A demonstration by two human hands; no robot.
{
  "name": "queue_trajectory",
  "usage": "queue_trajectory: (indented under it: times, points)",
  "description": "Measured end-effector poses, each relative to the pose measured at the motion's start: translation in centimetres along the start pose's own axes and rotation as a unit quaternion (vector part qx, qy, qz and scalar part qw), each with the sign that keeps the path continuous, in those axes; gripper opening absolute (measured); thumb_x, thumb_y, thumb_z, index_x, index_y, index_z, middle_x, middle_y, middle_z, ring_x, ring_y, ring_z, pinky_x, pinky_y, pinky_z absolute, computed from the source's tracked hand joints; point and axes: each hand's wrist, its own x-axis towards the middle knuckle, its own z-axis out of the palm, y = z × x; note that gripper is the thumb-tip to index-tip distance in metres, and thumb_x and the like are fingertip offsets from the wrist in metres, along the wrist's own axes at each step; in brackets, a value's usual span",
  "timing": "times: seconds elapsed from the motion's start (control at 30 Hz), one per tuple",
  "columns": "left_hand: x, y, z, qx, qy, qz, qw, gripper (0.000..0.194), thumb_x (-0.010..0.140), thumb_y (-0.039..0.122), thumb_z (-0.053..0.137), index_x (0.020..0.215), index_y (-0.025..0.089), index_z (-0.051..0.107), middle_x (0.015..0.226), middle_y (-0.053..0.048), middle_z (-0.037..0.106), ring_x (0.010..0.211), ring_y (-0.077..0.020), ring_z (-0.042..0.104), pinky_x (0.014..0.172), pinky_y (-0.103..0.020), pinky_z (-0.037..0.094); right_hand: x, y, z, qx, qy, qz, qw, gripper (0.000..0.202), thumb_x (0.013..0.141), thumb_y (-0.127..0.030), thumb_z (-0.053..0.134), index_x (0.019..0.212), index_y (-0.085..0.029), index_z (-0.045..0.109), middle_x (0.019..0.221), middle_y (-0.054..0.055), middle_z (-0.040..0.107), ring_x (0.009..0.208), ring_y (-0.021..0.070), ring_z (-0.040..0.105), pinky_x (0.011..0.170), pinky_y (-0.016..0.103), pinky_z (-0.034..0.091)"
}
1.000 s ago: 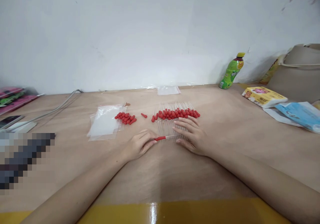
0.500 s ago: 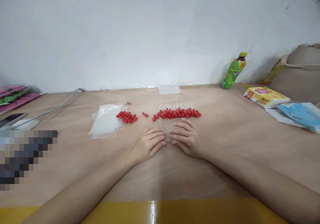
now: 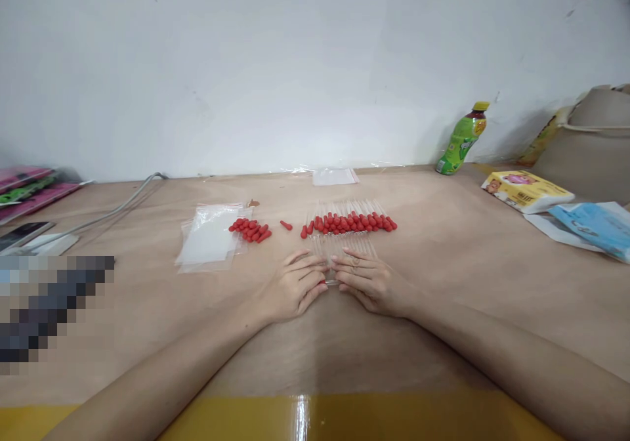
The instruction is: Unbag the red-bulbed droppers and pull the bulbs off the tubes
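Both hands met over the middle of the table [image 3: 472,257], somewhat nearer its far edge than its near edge. The left hand [image 3: 298,287] was closed on a red bulb [image 3: 322,282], of which only a sliver showed at the fingertips. In line with it, a clear tube [image 3: 333,283] ran across the small gap to the right hand [image 3: 365,280], whose thumb and fingers were closed around it, hiding the rest. Just beyond the hands lay a row of bare tubes [image 3: 319,245], partly covered by the fingers; past these, toward the far edge, stretched a row of red-ended tubes [image 3: 343,221], their bulbs facing the near edge. To the left were a lone bulb [image 3: 286,225], a heap of bulbs [image 3: 250,229] and overlapping plastic bags [image 3: 207,241]. A green bottle [image 3: 460,144] stood at the far edge toward the right corner, with a yellow packet [image 3: 531,193] and a blue packet [image 3: 593,226] nearer the right edge.
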Motion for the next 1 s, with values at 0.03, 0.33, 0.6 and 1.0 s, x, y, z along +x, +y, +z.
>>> queue_trajectory:
  times: [0.03,0.33,0.6,1.0]
  points:
    - [0.0,0.0,0.0,0.001,-0.002,0.004,1.0,0.015,0.088,0.02,0.044,0.089,0.016,0.058,0.1,-0.004,0.067,0.107,-0.017,0.055,0.099,-0.038,0.035,0.0,0.0,0.0,-0.003,-0.001,-0.003,1.0,0.02,0.083,-0.013,0.051,0.102,-0.011,0.058,0.104,0.01,0.065,0.111,0.017,0.052,0.101,0.037,0.04]
    - [-0.1,0.2,-0.3,0.017,-0.007,0.018,1.0,0.015,0.088,0.019,0.043,0.087,0.017,0.059,0.096,-0.002,0.068,0.104,-0.0167,0.056,0.099,-0.037,0.034,-0.2,-0.2,-0.6,-0.034,-0.004,-0.025,0.999,0.019,0.083,-0.013,0.052,0.1,-0.009,0.059,0.106,0.012,0.064,0.113,0.018,0.051,0.099,0.034,0.043]
    - [-0.1,0.4,-0.4,0.017,-0.012,0.028,0.999,0.015,0.088,0.019,0.043,0.084,0.017,0.058,0.097,-0.003,0.068,0.105,-0.0167,0.056,0.099,-0.037,0.034,-1.1,0.0,-0.8,-0.061,-0.008,-0.062,0.996,0.027,0.081,-0.009,0.052,0.107,-0.007,0.057,0.112,0.014,0.061,0.118,0.0196,0.046,0.101,0.037,0.041]
    - [-2.6,-5.5,-1.3,0.148,0.111,-0.207,0.961,0.023,0.086,0.017,0.039,0.101,0.016,0.056,0.084,-0.007,0.05,0.076,-0.0166,0.05,0.064,-0.028,0.046,-3.0,3.9,-3.8,-0.094,0.031,0.238,0.966,0.022,0.084,-0.026,0.049,0.1,-0.021,0.064,0.079,0.004,0.065,0.07,0.015,0.059,0.067,0.03,0.045]
